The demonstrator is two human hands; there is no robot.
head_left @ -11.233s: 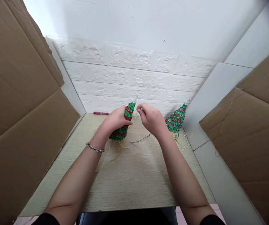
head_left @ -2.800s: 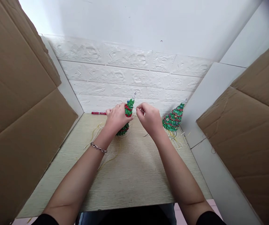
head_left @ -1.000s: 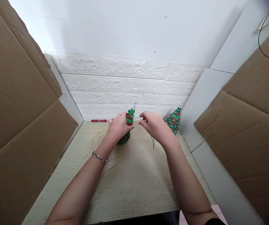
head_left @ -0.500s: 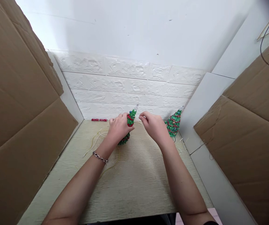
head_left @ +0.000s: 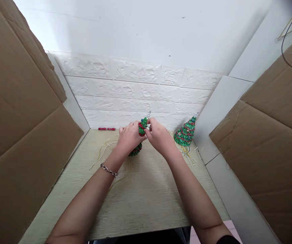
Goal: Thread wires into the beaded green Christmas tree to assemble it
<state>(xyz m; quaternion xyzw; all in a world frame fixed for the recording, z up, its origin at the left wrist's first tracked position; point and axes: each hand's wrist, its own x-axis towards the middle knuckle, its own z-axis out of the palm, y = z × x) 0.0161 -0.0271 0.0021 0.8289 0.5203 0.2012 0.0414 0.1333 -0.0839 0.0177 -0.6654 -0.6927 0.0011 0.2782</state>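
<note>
My left hand [head_left: 130,137] is wrapped round a small beaded Christmas tree [head_left: 142,128], green with red garland and a clear tip [head_left: 149,114]. The tree leans to the right, and its middle is hidden behind my fingers; the wider green base [head_left: 136,149] shows below the hand. Against the tree's upper right side, my right hand [head_left: 159,135] has thumb and forefinger pinched together near a thin, light strand [head_left: 148,126]. Whether that strand is wire or thread is too small to tell. A second beaded tree [head_left: 186,132] stands to the right, loose strands [head_left: 188,156] at its foot.
A red pen-like stick [head_left: 106,128] lies along the back wall. White and yellow strands [head_left: 102,154] trail over the table [head_left: 146,196] left of the held tree. Cardboard sheets [head_left: 21,135] wall in the left side, and another cardboard panel [head_left: 257,152] the right.
My right hand has moved left, from a short distance away to right beside the tree. The left hand keeps its hold. More of the second tree and its strands now shows.
</note>
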